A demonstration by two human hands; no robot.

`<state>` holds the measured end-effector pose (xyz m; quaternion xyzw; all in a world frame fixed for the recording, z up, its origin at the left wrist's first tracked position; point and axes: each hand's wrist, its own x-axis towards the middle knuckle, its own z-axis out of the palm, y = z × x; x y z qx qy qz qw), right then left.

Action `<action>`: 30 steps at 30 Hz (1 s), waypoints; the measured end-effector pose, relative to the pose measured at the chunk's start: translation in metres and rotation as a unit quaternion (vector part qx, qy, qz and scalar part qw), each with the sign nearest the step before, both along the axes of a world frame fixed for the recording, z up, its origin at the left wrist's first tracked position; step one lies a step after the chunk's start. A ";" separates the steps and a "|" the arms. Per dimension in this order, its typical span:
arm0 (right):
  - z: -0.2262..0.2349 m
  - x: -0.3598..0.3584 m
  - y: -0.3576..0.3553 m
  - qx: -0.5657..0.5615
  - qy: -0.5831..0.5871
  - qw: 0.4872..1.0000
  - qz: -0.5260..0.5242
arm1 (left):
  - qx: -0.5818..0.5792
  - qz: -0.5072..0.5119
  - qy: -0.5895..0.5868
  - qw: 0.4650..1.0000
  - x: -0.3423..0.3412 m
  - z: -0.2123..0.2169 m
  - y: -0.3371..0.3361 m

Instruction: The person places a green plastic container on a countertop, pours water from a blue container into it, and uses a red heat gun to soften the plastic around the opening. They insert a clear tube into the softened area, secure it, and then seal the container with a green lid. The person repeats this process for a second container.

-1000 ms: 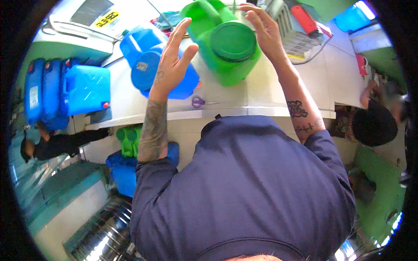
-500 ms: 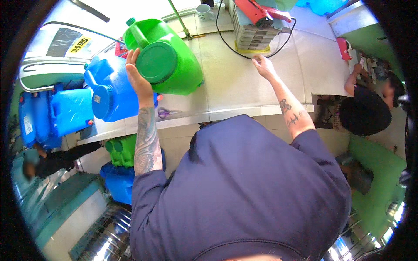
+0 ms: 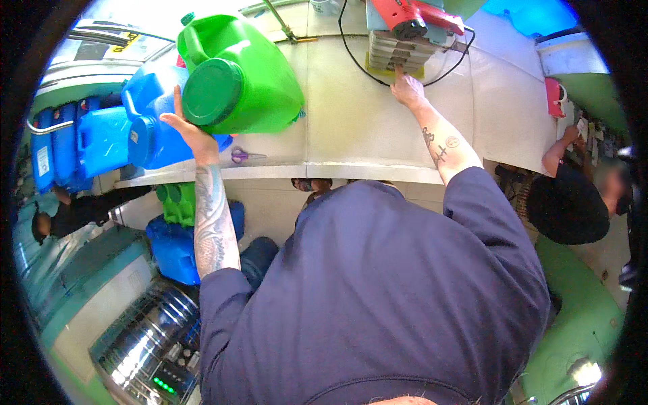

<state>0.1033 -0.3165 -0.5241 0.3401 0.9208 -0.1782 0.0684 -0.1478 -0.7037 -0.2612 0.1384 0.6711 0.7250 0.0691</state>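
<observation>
A bright green plastic jug (image 3: 270,84) with a round dark green lid (image 3: 212,91) rests tilted on the table, lid toward me. Against the lower left of its lid is my left hand (image 3: 194,138), thumb and a finger spread; the jug partly hides the other fingers. Behind that hand a blue jug (image 3: 152,111) stands close to the green one. My right hand (image 3: 409,90) stretches its index finger to the front of a stack of pale flat pieces (image 3: 398,54), its other fingers partly curled. Nothing shows in its grasp. A red and black handheld tool (image 3: 412,23) lies on the stack.
A black cable (image 3: 358,64) loops around the stack. Purple-handled scissors (image 3: 241,156) lie near the table's front edge. More blue jugs (image 3: 101,138) stand at left. People are at far left and right. Below the table are green and blue containers (image 3: 172,246).
My right hand has moved up to the stack and its index finger now points onto it. My left hand stays by the green jug. The whole view has shifted slightly.
</observation>
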 end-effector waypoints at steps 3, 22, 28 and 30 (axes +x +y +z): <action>0.013 0.011 -0.004 -0.009 0.020 0.999 0.041 | 0.011 -0.001 0.024 1.000 -0.006 -0.010 -0.002; 0.034 0.002 -0.004 0.042 0.146 0.987 0.056 | 0.082 0.019 0.040 0.996 -0.029 -0.040 -0.009; 0.017 -0.008 -0.013 0.123 0.171 0.976 0.049 | 0.081 0.020 0.049 0.995 -0.029 -0.038 -0.010; 0.031 -0.001 -0.021 0.120 0.190 0.974 0.027 | 0.084 0.026 0.043 0.995 -0.026 -0.037 -0.008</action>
